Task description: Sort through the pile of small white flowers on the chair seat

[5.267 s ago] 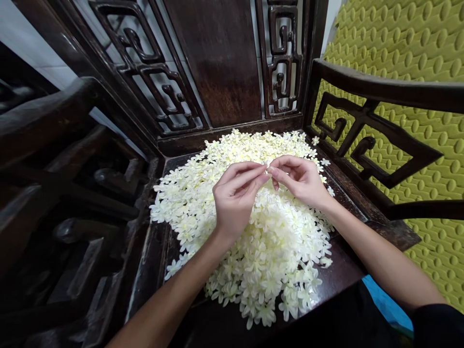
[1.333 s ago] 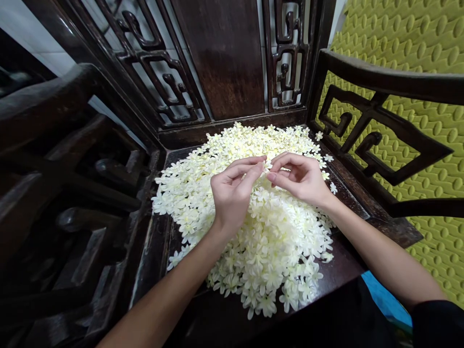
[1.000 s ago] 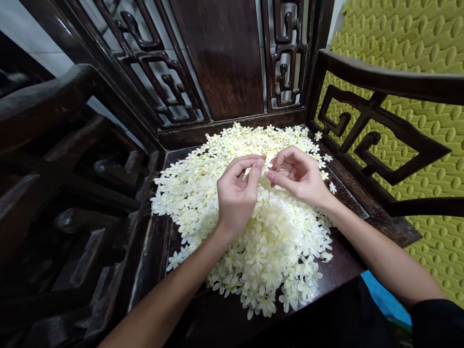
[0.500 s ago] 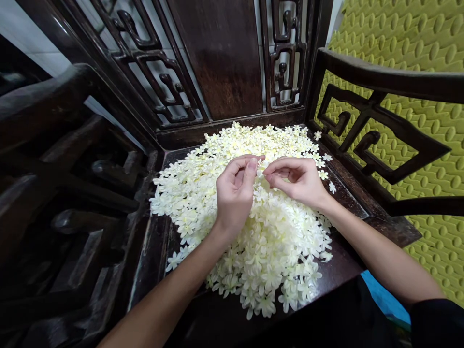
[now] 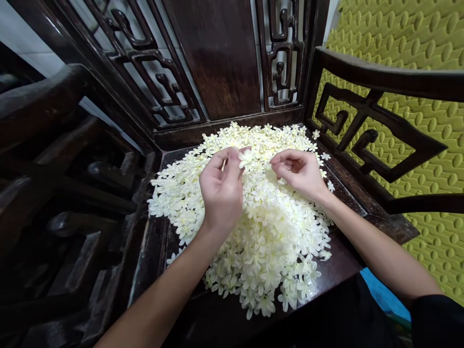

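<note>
A heap of small cream-white fabric flowers (image 5: 261, 232) covers the seat of a dark carved wooden chair (image 5: 337, 270). My left hand (image 5: 221, 191) hovers over the heap's far middle, thumb and fingers pinched on a single white flower (image 5: 247, 158). My right hand (image 5: 299, 171) is a little to the right of it, fingers curled with thumb and forefinger close together; what they hold, if anything, is too small to make out. The two hands are apart by a short gap.
The chair's carved backrest (image 5: 217, 58) rises behind the heap, and a fretwork armrest (image 5: 380, 125) stands at the right. Another dark wooden chair (image 5: 54, 159) stands at the left. A yellow-green embossed wall (image 5: 416, 43) lies beyond. A few loose flowers (image 5: 328, 186) lie near the right armrest.
The hands, pinched together on a flower before, have drawn apart. My left hand moved left and up with a flower at its fingertips; my right hand stayed nearly in place.
</note>
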Available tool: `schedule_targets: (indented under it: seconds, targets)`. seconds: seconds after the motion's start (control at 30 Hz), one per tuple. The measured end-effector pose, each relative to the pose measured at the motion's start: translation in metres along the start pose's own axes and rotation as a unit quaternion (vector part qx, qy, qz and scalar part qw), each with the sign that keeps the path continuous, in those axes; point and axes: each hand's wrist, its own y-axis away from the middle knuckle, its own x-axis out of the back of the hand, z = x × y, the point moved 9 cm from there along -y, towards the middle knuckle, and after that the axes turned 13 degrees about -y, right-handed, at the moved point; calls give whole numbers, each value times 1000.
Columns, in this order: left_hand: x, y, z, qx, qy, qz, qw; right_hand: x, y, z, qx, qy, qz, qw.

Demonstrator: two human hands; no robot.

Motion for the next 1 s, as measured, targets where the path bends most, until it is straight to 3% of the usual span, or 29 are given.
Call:
schedule_targets:
  seconds: [0.17, 0.3, 0.4, 0.53, 0.6, 0.8, 0.87, 1.0]
  targets:
    - [-4, 11, 24, -113, -175, 11, 978, -23, 7, -5, -17, -104, -95, 990]
    - [-20, 20, 29, -177, -201, -50, 962, -25, 13, 3, -67, -144, -67, 985]
    - [-17, 17, 22, -133, -193, -54, 971, -23, 10, 2, -63, -161, -61, 983]
    - [-11, 13, -3, 23, -129, -67, 989, -23, 4, -4, -57, -164, -72, 982]
    - [-12, 13, -12, 60, -89, -77, 991, -22, 3, -5, -57, -162, -66, 983]
    - [-15, 13, -18, 72, -17, -72, 995, -16, 1, 0, -55, -169, -43, 983]
    - [-12, 11, -13, 62, -27, -63, 996, -3, -4, 5, -58, -176, -14, 983]
    - [-9, 6, 0, 14, -21, -56, 998, 35, -13, 4, -10, -177, 103, 979]
